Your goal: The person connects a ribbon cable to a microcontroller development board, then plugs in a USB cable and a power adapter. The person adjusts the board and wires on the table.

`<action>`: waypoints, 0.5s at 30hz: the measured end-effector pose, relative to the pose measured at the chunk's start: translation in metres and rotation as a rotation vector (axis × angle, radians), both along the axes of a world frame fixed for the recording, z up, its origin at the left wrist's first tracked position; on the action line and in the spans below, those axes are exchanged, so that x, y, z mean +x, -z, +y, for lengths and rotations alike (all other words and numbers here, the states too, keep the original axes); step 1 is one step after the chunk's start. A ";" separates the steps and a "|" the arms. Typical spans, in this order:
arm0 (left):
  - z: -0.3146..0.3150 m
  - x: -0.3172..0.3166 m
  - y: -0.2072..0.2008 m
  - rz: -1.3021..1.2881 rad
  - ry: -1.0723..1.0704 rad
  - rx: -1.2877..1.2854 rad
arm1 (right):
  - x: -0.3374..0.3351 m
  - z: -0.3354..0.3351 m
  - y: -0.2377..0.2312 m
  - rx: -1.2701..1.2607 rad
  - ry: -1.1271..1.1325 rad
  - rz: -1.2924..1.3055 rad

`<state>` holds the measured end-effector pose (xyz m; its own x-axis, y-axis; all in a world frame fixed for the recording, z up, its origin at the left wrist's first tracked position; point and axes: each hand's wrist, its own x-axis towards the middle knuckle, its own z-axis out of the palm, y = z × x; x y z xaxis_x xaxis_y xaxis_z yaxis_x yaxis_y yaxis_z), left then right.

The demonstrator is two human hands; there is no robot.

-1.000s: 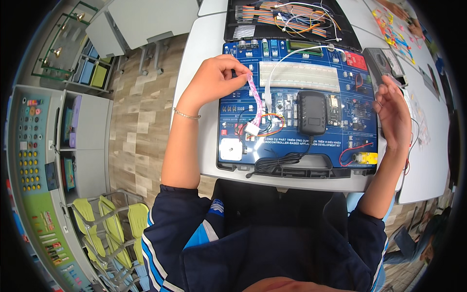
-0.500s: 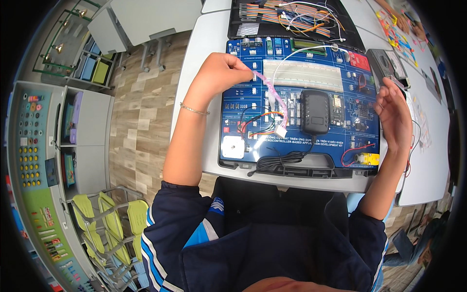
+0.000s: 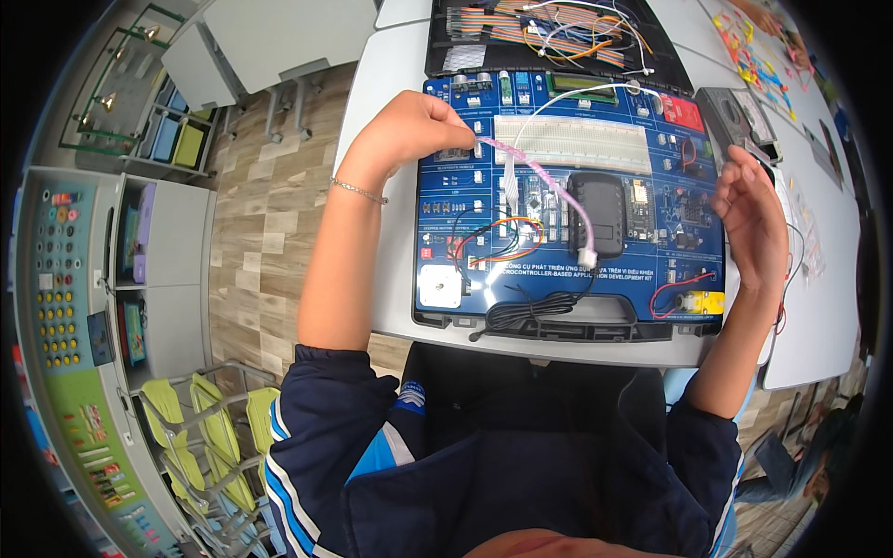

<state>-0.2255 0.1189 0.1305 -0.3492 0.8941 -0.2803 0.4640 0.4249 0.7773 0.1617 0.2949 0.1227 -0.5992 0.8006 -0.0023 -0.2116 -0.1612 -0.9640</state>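
My left hand [image 3: 412, 132] is closed in a pinch on one end of a pink-and-purple twisted cable [image 3: 551, 183], over the left edge of a blue electronics kit board [image 3: 609, 296]. The fingertips hide that cable end, so I cannot tell whether it is plugged in. From there the cable arcs rightward over the board, its free white connector [image 3: 588, 258] hanging at the lower edge of a black plastic box [image 3: 597, 214]. My right hand [image 3: 750, 209] is held by the board's right edge, fingers loosely curled and apart, holding nothing.
A white breadboard [image 3: 572, 144] spans the board's upper middle. Black coiled cord [image 3: 535, 312] lies at the front edge. Behind, the case lid holds ribbon jumper wires [image 3: 502, 23]. A multimeter [image 3: 730, 116] sits to the right. Another person's hand [image 3: 795, 51] is at the far right.
The cable has straightened and its free connector has swung right, from over the coloured wires to the black box. My left hand has shifted slightly left; my right hand stays nearly still.
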 end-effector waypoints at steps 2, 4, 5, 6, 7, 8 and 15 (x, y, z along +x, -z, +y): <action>-0.001 0.002 0.000 -0.014 0.002 0.000 | 0.000 0.000 0.001 0.006 0.001 -0.006; -0.002 0.003 0.000 -0.027 0.003 0.004 | -0.001 0.000 0.001 -0.001 0.008 -0.013; -0.003 0.003 0.000 -0.035 0.005 0.006 | -0.001 0.001 0.001 -0.005 0.016 -0.021; -0.003 0.003 0.000 -0.040 0.006 0.008 | -0.001 0.002 0.002 -0.009 0.024 -0.027; -0.004 0.004 0.000 -0.041 -0.005 0.018 | -0.001 0.004 0.003 -0.013 0.031 -0.032; -0.005 0.006 0.001 -0.043 -0.015 0.028 | -0.001 0.005 0.003 -0.010 0.029 -0.032; -0.020 -0.005 0.019 -0.183 0.116 0.249 | 0.004 0.007 0.005 0.000 0.048 -0.038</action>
